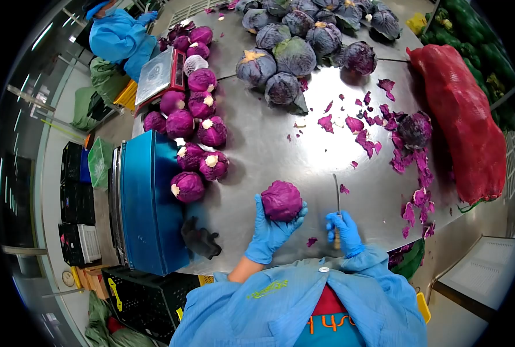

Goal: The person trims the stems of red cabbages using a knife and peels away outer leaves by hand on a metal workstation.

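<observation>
My left hand (pixel 271 232), in a blue glove, is closed around the lower side of a peeled red cabbage (pixel 281 200) with a bright purple surface. In my right hand (pixel 345 231), also gloved, is a knife (pixel 338 196) gripped by its light handle, its thin blade pointing away from me. A gap separates the blade from the cabbage. Left of my hands stand several trimmed red cabbages (pixel 213 132) with pale cut stems. Farther up the table is a pile of darker untrimmed cabbages (pixel 295 56).
Purple leaf scraps (pixel 366 142) litter the right side of the steel table (pixel 257 144), around a dark cabbage (pixel 414 129). A full red mesh sack (pixel 460 121) lies along the right edge. At left are a scale (pixel 155 75), a blue box (pixel 153 202) and black cloth (pixel 200 238). Beyond stands a co-worker (pixel 118 37).
</observation>
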